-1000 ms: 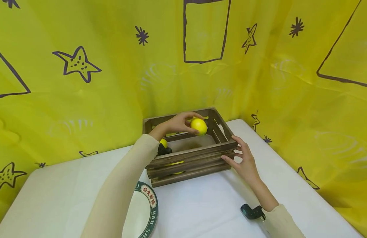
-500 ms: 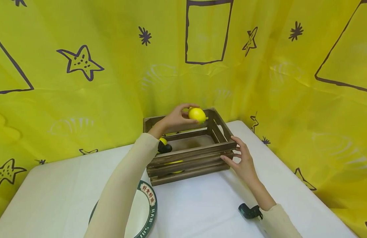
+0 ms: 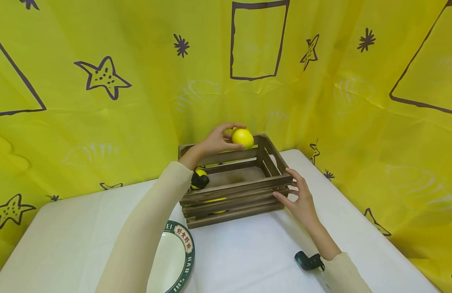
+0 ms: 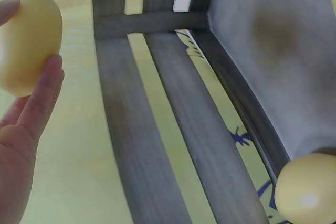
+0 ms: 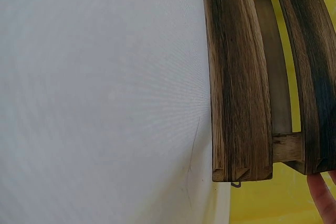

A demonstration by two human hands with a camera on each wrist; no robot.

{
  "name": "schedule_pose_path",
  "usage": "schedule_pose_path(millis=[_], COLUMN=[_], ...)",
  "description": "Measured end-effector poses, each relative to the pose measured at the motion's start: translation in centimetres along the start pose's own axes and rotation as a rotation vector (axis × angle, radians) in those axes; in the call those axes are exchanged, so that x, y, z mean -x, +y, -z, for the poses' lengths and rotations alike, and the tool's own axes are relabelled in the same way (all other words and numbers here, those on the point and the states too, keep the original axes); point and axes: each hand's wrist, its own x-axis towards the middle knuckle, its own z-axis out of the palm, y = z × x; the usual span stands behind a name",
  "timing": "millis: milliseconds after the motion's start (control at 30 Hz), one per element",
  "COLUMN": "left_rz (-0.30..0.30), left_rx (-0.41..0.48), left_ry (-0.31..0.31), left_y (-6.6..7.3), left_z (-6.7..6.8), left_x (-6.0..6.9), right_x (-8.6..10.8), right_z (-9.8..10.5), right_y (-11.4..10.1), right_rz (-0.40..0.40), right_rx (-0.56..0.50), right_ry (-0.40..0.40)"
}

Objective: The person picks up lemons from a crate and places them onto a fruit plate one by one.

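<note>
My left hand [image 3: 215, 141] holds a yellow lemon [image 3: 243, 138] between thumb and fingers, above the back rim of a brown wooden crate [image 3: 244, 191]. A small green tip shows on this lemon [image 4: 32, 43] in the left wrist view. My right hand [image 3: 302, 199] grips the crate's front right corner, thumb on the front slats and fingers at the end; only some fingers [image 5: 321, 198] show in the right wrist view. Inside the crate lies another yellow fruit [image 4: 308, 190], partly hidden in the head view by the black device on my left wrist.
A white plate with a green lettered rim [image 3: 189, 260] lies in front of the crate, partly behind my left sleeve. White cloth [image 3: 240, 256] covers the table. Yellow patterned curtain [image 3: 145, 122] hangs close behind. A black device [image 3: 308, 261] sits at my right wrist.
My left hand has raised the lemon from over the crate's inside up to its back rim, slowing in the last half second. The right hand stays on the crate corner.
</note>
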Motion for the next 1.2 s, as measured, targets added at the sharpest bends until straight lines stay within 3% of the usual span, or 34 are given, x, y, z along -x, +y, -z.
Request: schedule_pose_path(millis=[333,600,933,1200], left_rz=[-0.085,-0.033,-0.055,-0.179], left_rx=[-0.063,-0.008,-0.064,-0.087], left_ry=[-0.014,-0.017,-0.01,0.002], left_y=[2.0,3.2,3.8,4.1], left_z=[0.2,-0.3,-0.6,-1.1], left_x=[1.0,2.8,3.7,5.0], right_x=[-0.2,-0.3,-0.2,0.0], right_z=[-0.3,-0.2,0.2,0.2], right_y=[-0.3,-0.3,-0.4,0.0], right_rz=[0.013,0.009,0.011,0.008], right_rx=[-0.011,-0.014,-0.013,-0.012], right_ry=[0.014,0.01,0.012,-0.003])
